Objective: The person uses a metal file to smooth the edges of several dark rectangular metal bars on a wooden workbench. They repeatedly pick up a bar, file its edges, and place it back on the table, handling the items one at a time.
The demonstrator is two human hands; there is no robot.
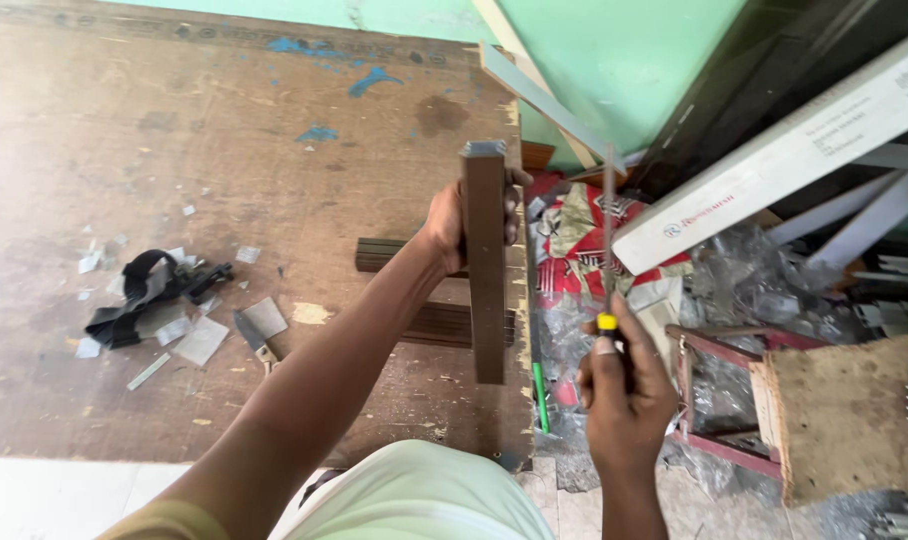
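My left hand (452,222) grips a brown hollow rectangular bar (487,270) near its top end and holds it upright over the right edge of a worn wooden table (224,150). My right hand (622,385) is closed on the yellow-and-black handle of a thin metal file (608,230), whose blade points up and away, a little to the right of the bar and apart from it. Two more brown bars (439,322) lie flat on the table behind the held one.
On the table's left lie a black strap (139,295), a small scraper (256,340) and several glass or plastic scraps. Right of the table the floor holds a red-framed stool (834,415), crumpled plastic, long white boxes (774,160) and leaning strips. A green wall stands behind.
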